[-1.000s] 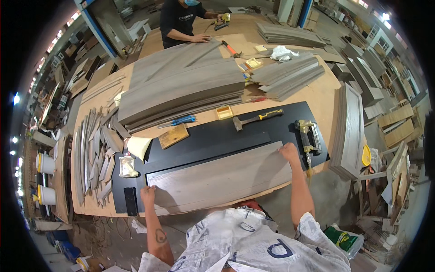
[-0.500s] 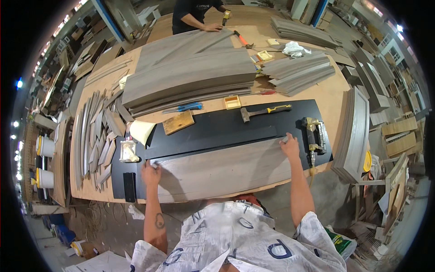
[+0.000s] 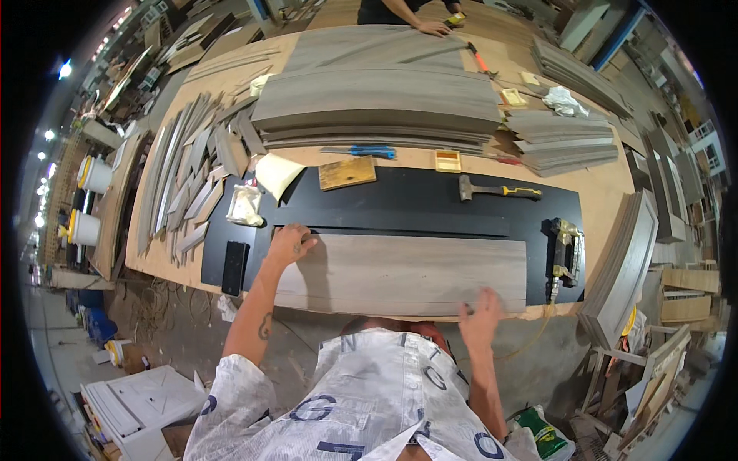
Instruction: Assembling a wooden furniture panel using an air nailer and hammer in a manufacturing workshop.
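A long grey wood-grain board (image 3: 400, 269) lies flat along the table's near side, on a black panel (image 3: 430, 188). My left hand (image 3: 289, 246) is at the board's far left corner, with its fingers bent over the edge and the thumb on top. Over the board's near edge, towards its right end, is my right hand (image 3: 482, 315); it is slightly blurred, with fingers apart and nothing seen in them. Beyond the board, a hammer (image 3: 500, 189) with a black and yellow handle rests on the black panel. A nail gun (image 3: 565, 253) with a hose lies right of the board.
Stacked grey boards (image 3: 377, 100) fill the table's middle, with loose strips (image 3: 184, 169) at left. A black phone-like object (image 3: 235, 267), a wood block (image 3: 347, 173) and a small yellow box (image 3: 447, 160) lie nearby. Another person's hand (image 3: 434, 29) rests at the far side.
My right hand has come back from the board's far right corner to its near edge. My left hand stays at the far left corner. The whole view has shifted.
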